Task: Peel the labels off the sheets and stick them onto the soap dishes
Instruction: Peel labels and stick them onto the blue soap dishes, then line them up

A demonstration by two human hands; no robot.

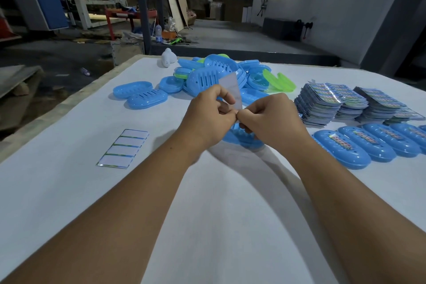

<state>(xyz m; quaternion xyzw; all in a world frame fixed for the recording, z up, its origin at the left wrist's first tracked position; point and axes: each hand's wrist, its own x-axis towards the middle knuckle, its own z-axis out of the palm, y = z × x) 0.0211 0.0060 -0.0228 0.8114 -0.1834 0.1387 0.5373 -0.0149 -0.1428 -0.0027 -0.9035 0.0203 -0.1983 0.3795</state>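
My left hand (208,114) and my right hand (270,120) meet over the middle of the table. Both pinch a label sheet (231,89) that stands upright between them, its white back facing me. A blue soap dish (242,138) lies on the table right under my hands, mostly hidden by them. At the right, a row of blue soap dishes (341,147) carries colourful labels on top. A pile of blue and green soap dishes (214,76) lies behind my hands.
An emptied backing sheet (123,151) lies at the left on the white table (69,191). Stacks of label sheets (322,104) stand at the right. Two separate blue dishes (140,94) lie left of the pile. A small white object (168,57) sits at the far edge.
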